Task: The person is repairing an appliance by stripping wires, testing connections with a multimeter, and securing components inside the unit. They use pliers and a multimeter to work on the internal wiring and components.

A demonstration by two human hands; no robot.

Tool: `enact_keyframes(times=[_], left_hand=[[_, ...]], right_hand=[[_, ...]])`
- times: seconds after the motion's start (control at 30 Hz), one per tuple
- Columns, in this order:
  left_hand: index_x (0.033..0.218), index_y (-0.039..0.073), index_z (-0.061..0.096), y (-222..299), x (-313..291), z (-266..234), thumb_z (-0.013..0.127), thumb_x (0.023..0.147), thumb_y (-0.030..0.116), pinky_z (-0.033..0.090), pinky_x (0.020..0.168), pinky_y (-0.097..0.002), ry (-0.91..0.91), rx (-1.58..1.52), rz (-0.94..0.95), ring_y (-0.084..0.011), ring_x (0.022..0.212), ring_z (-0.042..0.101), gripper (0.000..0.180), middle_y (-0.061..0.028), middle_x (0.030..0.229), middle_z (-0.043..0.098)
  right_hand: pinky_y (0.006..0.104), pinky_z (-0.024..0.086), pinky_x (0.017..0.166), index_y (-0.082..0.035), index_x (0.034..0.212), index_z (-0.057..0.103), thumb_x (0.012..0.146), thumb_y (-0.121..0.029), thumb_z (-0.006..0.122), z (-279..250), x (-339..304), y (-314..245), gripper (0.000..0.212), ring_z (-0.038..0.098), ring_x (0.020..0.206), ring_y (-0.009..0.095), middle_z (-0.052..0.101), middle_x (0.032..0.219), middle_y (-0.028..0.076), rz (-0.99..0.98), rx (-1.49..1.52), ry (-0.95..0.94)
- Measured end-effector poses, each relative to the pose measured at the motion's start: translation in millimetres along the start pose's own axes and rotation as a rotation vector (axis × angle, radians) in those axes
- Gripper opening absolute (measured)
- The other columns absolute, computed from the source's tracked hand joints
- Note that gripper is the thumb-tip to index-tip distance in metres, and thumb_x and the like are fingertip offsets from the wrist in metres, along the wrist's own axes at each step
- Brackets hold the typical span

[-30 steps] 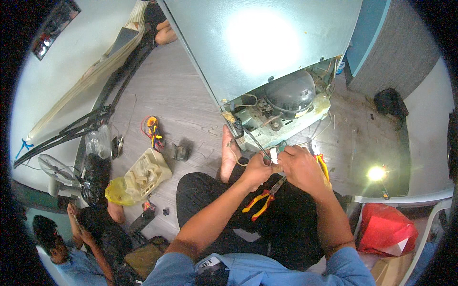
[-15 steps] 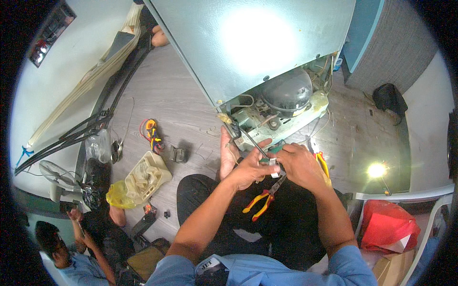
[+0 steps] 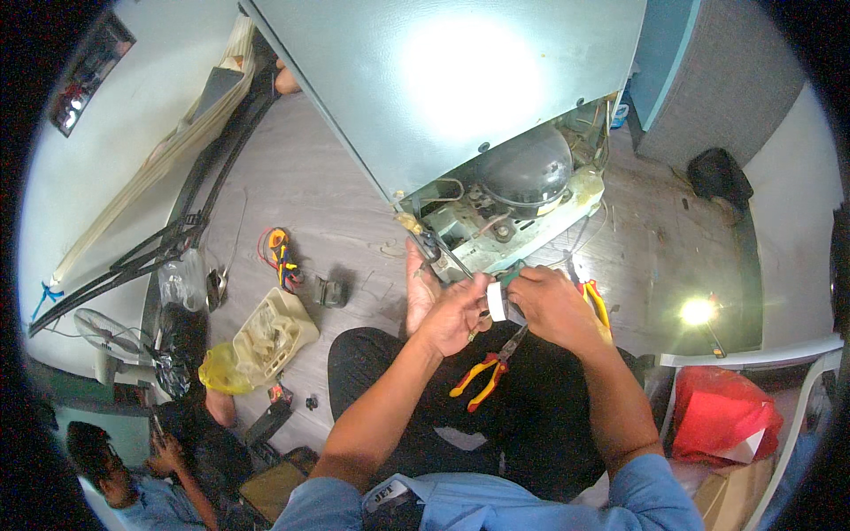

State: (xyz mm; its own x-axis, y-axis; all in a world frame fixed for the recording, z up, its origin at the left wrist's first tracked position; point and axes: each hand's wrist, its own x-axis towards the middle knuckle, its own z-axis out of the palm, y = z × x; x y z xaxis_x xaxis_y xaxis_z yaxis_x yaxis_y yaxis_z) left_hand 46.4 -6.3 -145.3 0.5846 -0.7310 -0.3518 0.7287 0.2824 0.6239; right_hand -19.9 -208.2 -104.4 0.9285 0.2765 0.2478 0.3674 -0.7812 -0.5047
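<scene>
My left hand [image 3: 454, 317] is closed, its thumb and fingers pinched beside a curved white strip [image 3: 497, 302] that looks like tape. Opposite it, my right hand [image 3: 556, 305] has its fingers bent around something green [image 3: 511, 276], mostly hidden. A thin dark rod or tube [image 3: 456, 258] slants from the refrigerator's lower corner to my left fingertips. Pliers with red-yellow handles [image 3: 478, 380] lie open on my lap below the hands. Bare skin [image 3: 418, 285] shows behind my left hand; whether it is a foot or another hand is unclear.
The pale refrigerator panel [image 3: 381, 97] stands ahead, with a black compressor [image 3: 527, 173] on its base. Another red-yellow tool [image 3: 595, 303] lies by my right hand. A cream tray [image 3: 297, 332], clamp meter [image 3: 281, 252] and seated person [image 3: 115, 469] are left; a lit lamp [image 3: 698, 312] stands right.
The white strip has turned more upright and shows more of its face. My left fingers have curled in from a more extended pose. The view has shifted slightly, and the seated person's hands have moved.
</scene>
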Motion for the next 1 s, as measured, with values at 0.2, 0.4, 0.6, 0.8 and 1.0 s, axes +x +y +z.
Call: enact_keyframes(times=[0.2, 0.4, 0.6, 0.8, 1.0], left_hand=[[0.116, 0.007, 0.057, -20, 12, 7, 0.074, 0.089, 0.016, 0.040, 0.057, -0.0222, 0.053, 0.539, -0.037, -0.0071, 0.081, 0.057, 0.034, 0.0010, 0.095, 0.063], [0.117, 0.004, 0.059, -16, 15, 20, 0.074, 0.089, 0.017, 0.048, 0.065, -0.0255, 0.134, 0.572, -0.004, -0.0115, 0.083, 0.060, 0.034, -0.0037, 0.099, 0.064], [0.119, 0.005, 0.061, 13, 5, 1, 0.067, 0.095, 0.035, 0.054, 0.085, -0.0360, -0.150, -0.174, -0.030, -0.0199, 0.098, 0.065, 0.039, -0.0046, 0.108, 0.065], [0.118, 0.004, 0.060, -2, 11, -8, 0.067, 0.095, 0.023, 0.057, 0.079, -0.0359, -0.003, 0.003, -0.077, -0.0181, 0.096, 0.066, 0.031, -0.0059, 0.108, 0.066], [0.115, 0.003, 0.062, 3, 8, 2, 0.074, 0.090, 0.013, 0.055, 0.072, -0.0262, 0.107, 0.216, -0.088, -0.0142, 0.087, 0.067, 0.030, -0.0061, 0.101, 0.069]], right_hand=[[0.0471, 0.051, 0.078, -0.003, 0.095, 0.060, 0.077, -0.007, 0.063, -9, 1, -4, 0.018, 0.061, 0.092, 0.038, 0.060, 0.089, 0.016, 0.013, -0.023, 0.010], [0.0478, 0.048, 0.075, -0.003, 0.090, 0.061, 0.078, -0.006, 0.062, -2, -4, 1, 0.013, 0.060, 0.087, 0.037, 0.057, 0.085, 0.015, 0.016, 0.015, 0.036], [0.0502, 0.049, 0.079, -0.004, 0.095, 0.061, 0.076, -0.005, 0.061, -2, -3, 6, 0.019, 0.061, 0.095, 0.038, 0.060, 0.092, 0.015, 0.017, 0.033, -0.029], [0.0478, 0.048, 0.082, -0.007, 0.093, 0.063, 0.074, -0.010, 0.065, 9, -1, 5, 0.020, 0.060, 0.095, 0.031, 0.059, 0.093, 0.009, -0.018, -0.011, 0.048], [0.0455, 0.047, 0.084, -0.009, 0.095, 0.064, 0.077, -0.015, 0.066, 8, 2, 16, 0.018, 0.059, 0.096, 0.030, 0.058, 0.091, 0.006, -0.126, -0.162, 0.127]])
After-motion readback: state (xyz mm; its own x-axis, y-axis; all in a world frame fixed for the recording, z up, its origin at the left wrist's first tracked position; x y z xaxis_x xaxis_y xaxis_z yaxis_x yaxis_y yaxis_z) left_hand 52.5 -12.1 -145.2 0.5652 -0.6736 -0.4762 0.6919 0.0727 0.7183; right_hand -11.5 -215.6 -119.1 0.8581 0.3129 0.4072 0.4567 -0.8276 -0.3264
